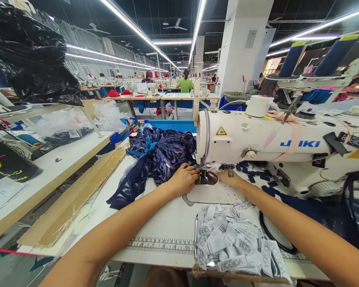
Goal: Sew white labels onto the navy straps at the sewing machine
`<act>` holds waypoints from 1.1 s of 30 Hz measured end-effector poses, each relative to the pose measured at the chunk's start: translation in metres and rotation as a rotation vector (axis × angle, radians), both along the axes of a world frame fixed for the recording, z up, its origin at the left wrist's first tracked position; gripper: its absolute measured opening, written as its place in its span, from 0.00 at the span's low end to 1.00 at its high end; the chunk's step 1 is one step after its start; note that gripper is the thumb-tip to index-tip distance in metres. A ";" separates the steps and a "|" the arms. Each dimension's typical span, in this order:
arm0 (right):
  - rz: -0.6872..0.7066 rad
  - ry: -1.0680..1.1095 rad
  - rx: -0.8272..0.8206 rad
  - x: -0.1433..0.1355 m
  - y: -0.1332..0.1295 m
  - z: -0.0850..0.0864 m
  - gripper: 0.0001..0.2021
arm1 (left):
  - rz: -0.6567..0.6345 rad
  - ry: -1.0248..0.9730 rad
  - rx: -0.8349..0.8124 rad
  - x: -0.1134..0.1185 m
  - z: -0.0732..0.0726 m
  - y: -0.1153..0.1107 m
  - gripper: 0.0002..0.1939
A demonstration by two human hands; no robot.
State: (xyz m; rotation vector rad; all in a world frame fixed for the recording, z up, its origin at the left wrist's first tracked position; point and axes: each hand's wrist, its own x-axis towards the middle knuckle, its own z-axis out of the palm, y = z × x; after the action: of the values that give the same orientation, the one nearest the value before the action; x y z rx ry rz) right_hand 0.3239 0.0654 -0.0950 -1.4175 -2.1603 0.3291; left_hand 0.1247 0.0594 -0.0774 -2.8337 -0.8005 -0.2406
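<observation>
A white JUKI sewing machine point(245, 135) stands across the work table, its head above a dark metal plate point(208, 178). My left hand point(184, 179) is at the left of the needle area, its fingers closed together at the edge of a navy lace fabric point(170, 153). That fabric lies bunched behind and left of the hand, one strip trailing toward me. My right hand point(227, 178) reaches in under the machine head from the right; the head and a spring part hide its fingers. Whether it grips anything cannot be seen.
A metal tray point(196, 239) heaped with white printed labels point(227, 243) sits at the front edge, beside a printed ruler point(161, 246). Small navy pieces point(254, 173) lie under the machine arm. Cardboard point(74, 195) lines the left edge. A person in green point(185, 84) sits farther back.
</observation>
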 end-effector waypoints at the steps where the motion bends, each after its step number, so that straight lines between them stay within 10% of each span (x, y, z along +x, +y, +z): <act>1: -0.001 -0.023 0.018 0.000 0.001 -0.003 0.14 | 0.022 0.017 0.065 0.001 -0.001 -0.004 0.13; 6: 0.007 -0.139 0.105 0.006 -0.004 -0.017 0.13 | 0.177 0.085 0.304 0.003 -0.005 -0.023 0.11; 18: 0.018 -0.429 0.327 0.012 -0.023 -0.024 0.13 | 0.160 0.181 0.159 0.006 0.003 -0.005 0.22; 33: -0.027 -0.439 0.222 -0.003 -0.032 -0.005 0.13 | 0.162 0.143 0.156 0.011 0.002 0.002 0.19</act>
State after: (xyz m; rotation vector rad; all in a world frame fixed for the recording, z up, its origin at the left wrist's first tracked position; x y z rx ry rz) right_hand 0.3212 0.0337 -0.1002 -1.4908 -2.4221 -0.2520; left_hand 0.1356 0.0617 -0.0751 -2.5909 -0.9303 -0.0721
